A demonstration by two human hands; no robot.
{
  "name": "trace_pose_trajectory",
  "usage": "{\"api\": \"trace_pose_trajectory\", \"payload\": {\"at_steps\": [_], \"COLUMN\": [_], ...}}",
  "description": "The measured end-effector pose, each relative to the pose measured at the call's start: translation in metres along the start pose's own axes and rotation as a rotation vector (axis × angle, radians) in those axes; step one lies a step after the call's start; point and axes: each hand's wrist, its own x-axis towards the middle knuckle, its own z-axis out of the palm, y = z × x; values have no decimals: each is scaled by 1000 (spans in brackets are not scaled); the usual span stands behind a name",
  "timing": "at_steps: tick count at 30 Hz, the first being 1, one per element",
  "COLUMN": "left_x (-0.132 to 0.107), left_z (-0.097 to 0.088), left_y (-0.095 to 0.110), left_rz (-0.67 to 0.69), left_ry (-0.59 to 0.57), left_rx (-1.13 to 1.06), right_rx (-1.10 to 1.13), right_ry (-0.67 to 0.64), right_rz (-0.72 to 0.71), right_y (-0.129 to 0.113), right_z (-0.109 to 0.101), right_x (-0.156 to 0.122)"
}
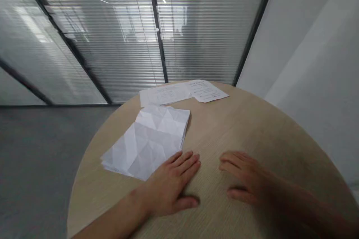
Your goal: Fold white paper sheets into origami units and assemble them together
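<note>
My left hand [175, 183] lies flat on the table, fingers stretched out and thumb apart, with nothing in it. Its upper edge meets or overlaps the near right corner of a stack of creased white paper [153, 142]. The sheets carry many crossing fold lines and lie opened out, slightly uneven at the edges. To the right, my right hand [246, 177] hovers over or rests on the wood, a little blurred. Its fingers are loosely bent, the thumb is apart from them, and nothing shows in it.
Printed sheets [206, 91] lie at the far edge of the round wooden table [224, 123], just beyond the creased stack. Behind the table stands a glass partition [202, 44] with blinds and dark frames. A white wall [308, 44] rises on the right; grey floor [42, 157] shows at left.
</note>
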Motion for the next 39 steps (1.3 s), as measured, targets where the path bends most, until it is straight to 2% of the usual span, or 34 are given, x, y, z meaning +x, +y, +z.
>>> {"api": "trace_pose_trajectory", "payload": {"at_steps": [2, 5, 7, 9, 12, 17, 20, 26, 32, 36, 39], "left_x": [-1, -6, -11, -16, -19, -23, -28, -32, -22, -8, -1], "left_z": [-5, -11, -13, -12, -12, -19, -21, -18, -32, -33, -30], "left_y": [-3, -12, -24, -37, -51, -62, -74, -93, -76, -61, -56], "left_rz": [49, -20, -191, -422, -637, -753, -747, -691, -675, -602, -581], "left_ry": [48, 166, 271, 295, 185, 6, -21, 19, -23, 52, 62], "left_rx": [-9, 35, 107, 182, 235, 177, 143, 127, 177, 274, 299], "right_rx": [30, 51, 42, 20, 38, 94, 113, 122, 118, 124, 132], "right_ry": [1, 54, 120, 159, 196, 253, 273, 244, 239, 228, 241], "right_rz": [21, 25, 18, 12, 10, 36, 46, 35, 49, 40, 41], "right_y": [1, 7, 14, 21, 27, 26, 24, 21, 17, 15, 15], "right_z": [-4, -1, 6, 12, 16, 14, 15, 13, 12, 12, 13], "right_x": [6, 7, 2, -4, -11, -11, -9, -7, -4, -2, -1]}}
